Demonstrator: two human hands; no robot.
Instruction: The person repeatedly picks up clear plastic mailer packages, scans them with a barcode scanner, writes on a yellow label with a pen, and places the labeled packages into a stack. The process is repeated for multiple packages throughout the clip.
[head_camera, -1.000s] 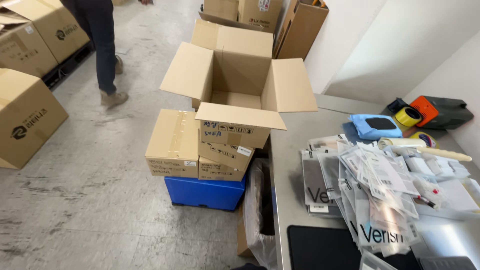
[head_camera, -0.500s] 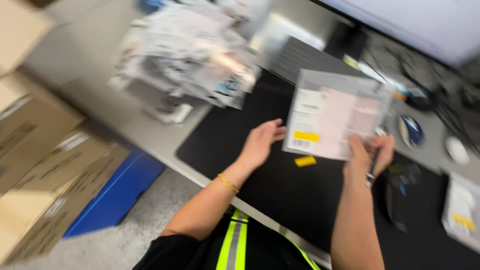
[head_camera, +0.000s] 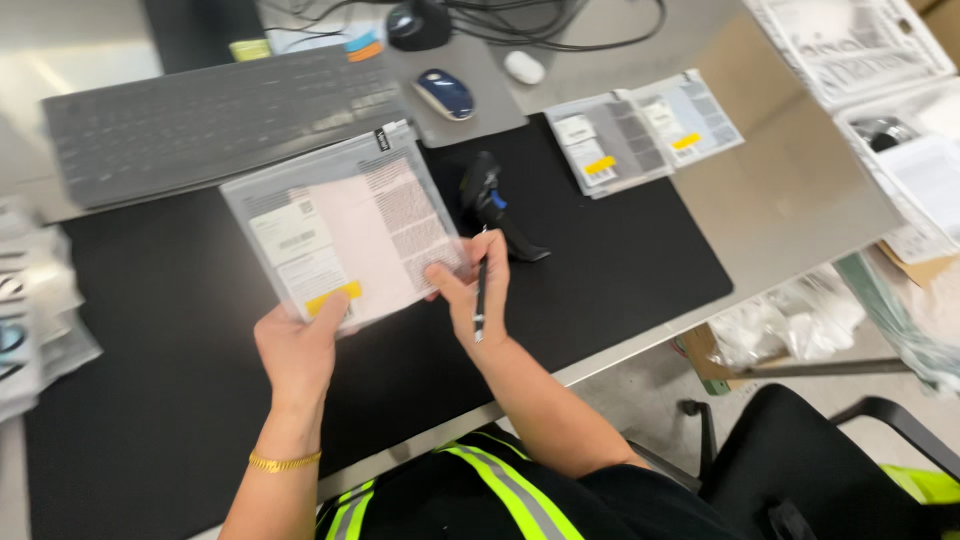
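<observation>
Both hands hold up a flat clear plastic bag (head_camera: 340, 225) with printed paper, white labels and a small yellow sticker inside, above a black desk mat (head_camera: 620, 270). My left hand (head_camera: 298, 348) grips the bag's near left corner by the yellow sticker. My right hand (head_camera: 470, 295) pinches the near right corner and also holds a dark pen (head_camera: 480, 297) upright between its fingers. A black handheld barcode scanner (head_camera: 492, 205) lies on the mat just beyond my right hand.
A grey keyboard (head_camera: 200, 120) lies behind the bag. A blue-and-white mouse (head_camera: 445, 93) sits on a grey pad, with cables and a white device farther back. Two more bagged packets (head_camera: 640, 130) lie right of the scanner. Packet piles lie at left (head_camera: 30, 300) and top right. A black chair (head_camera: 800, 460) is at bottom right.
The view swung from the boxes on the floor to the desk. The bag now sits nearer the keyboard, with both hands gripping its near corners; half a second ago the left hand was off it.
</observation>
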